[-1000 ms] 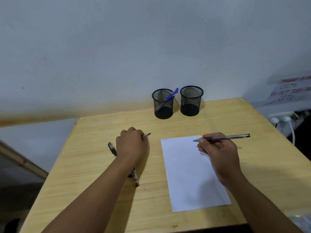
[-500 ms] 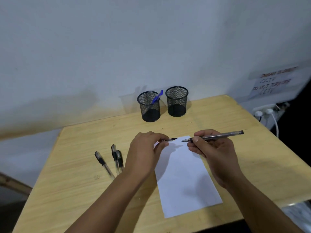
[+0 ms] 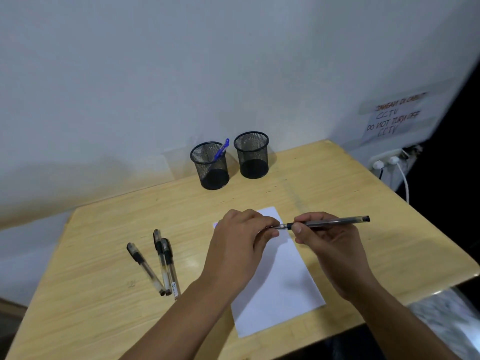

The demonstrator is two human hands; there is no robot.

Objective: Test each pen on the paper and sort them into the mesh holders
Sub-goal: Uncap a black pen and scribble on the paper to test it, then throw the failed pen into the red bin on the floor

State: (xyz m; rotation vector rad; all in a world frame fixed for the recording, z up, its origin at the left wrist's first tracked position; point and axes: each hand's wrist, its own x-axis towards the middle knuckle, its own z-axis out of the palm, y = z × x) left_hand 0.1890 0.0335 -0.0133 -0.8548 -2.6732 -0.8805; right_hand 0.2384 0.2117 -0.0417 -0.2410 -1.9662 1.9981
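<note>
Left hand (image 3: 237,252) now meets the pen tip, pinching the small cap onto the grey translucent pen (image 3: 328,222) gripped by right hand (image 3: 330,245); sorting likely next.

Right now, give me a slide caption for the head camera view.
Both hands, left and right, meet at the tip of a clear-barrelled pen above the white paper sheet.

Plain office corner, wooden desk (image 3: 337,203), mesh holders (image 3: 211,168), taped CCTV notice (image 3: 394,118), wall sockets (image 3: 384,162)
</note>
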